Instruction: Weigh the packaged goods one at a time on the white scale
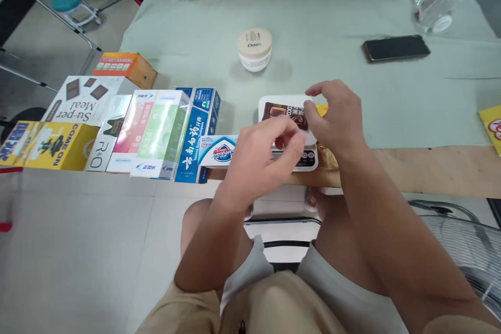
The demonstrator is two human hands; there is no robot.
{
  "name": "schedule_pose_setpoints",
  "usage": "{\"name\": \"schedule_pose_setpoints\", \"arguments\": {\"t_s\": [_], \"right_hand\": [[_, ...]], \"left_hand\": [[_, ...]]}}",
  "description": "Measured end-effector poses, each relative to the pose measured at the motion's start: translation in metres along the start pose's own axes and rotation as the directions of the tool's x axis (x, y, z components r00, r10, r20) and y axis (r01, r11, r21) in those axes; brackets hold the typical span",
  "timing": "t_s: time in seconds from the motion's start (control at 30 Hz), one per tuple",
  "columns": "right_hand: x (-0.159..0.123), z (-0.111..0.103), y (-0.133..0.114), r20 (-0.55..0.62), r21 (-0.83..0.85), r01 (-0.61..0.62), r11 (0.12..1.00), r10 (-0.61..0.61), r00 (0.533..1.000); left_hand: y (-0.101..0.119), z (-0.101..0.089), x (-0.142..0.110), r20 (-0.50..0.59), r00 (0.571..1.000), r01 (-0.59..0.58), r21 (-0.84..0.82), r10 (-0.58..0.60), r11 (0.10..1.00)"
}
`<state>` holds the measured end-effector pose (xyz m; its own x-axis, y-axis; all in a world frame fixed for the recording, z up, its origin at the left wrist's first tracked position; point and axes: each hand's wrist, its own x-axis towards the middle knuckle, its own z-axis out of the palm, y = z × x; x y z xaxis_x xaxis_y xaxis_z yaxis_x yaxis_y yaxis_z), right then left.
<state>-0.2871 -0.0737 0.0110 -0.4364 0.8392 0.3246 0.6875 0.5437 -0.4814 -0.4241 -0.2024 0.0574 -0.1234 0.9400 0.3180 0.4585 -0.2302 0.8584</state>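
A brown snack packet [284, 109] lies on a small white kitchen scale [266, 100] at the table's near edge. My left hand [262, 159] hovers over the scale's near left part, its fingers curled in and the thumb tip close to the index finger; nothing shows in it. My right hand [336, 115] is at the scale's right side, thumb and index finger apart, the thumb by the packet's right end. Yellow packaging [326, 154] shows partly beneath this hand. Left of the scale, a Safeguard box [217, 151] is partly covered by my left hand.
A blue toothpaste box [195, 133], a pink-and-green box [158, 130], a Su-per Meal box [88, 96] and a yellow box [58, 143] line the left. Beyond the scale stand a Dove jar [254, 49], a phone [396, 48] and a clear bottle [436, 0].
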Motion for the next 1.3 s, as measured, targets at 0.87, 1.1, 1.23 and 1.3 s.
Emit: {"name": "schedule_pose_setpoints", "arguments": {"t_s": [0.87,1.1,1.23,1.3], "right_hand": [[-0.015,-0.025,0.044,0.011,-0.046,-0.342,0.938,0.343,0.939],[-0.018,-0.026,0.041,-0.095,-0.030,-0.231,0.973,0.227,0.969],[-0.029,-0.019,0.004,-0.107,0.030,0.055,0.998,-0.051,0.993],[-0.038,-0.007,-0.021,-0.070,0.115,0.239,0.964,-0.232,0.970]], "left_hand": [[-0.004,0.000,0.005,-0.162,0.987,-0.008,0.018,0.011,1.000],[-0.007,-0.015,0.004,-0.267,0.964,0.007,-0.015,-0.011,1.000],[-0.015,-0.039,-0.001,-0.462,0.886,-0.030,0.020,0.036,0.999],[-0.019,-0.049,-0.004,-0.533,0.846,0.000,0.045,0.024,0.999]]}}
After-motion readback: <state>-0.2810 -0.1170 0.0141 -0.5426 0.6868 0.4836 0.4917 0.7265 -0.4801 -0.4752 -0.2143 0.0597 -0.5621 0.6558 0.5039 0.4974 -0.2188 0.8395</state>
